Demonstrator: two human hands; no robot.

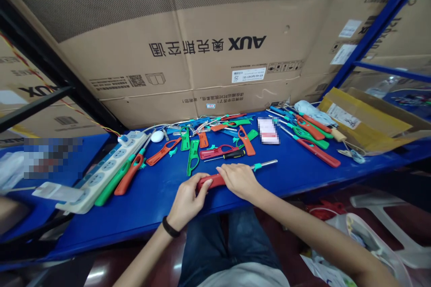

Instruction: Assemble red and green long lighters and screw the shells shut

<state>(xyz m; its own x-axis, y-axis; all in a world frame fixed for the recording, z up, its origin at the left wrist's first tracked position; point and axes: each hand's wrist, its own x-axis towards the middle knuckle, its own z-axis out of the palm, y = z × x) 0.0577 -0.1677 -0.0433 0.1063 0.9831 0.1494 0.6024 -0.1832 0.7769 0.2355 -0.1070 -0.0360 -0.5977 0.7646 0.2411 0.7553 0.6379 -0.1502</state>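
Observation:
A red long-necked gas lighter (pixel 215 181) lies across both hands above the front edge of the blue table. My left hand (pixel 188 197) is closed around its handle end, thumb on top. Over the middle of the lighter, my right hand (pixel 240 180) is wrapped with fingers curled, hiding the trigger part. The lighter's metal tube, with a teal collar, points right past my right hand. Just beyond the hands lies a black and yellow screwdriver (pixel 234 154). Behind it are a red handle shell (pixel 218 150) and a green handle shell (pixel 193 159).
A white power strip (pixel 109 166) stands at left, with a green lighter (pixel 114 181) and an orange lighter (pixel 129 175) beside it. Several lighters (pixel 319 152) lie at right near an open cardboard box (pixel 370 121). A large carton (pixel 202 18) backs the table.

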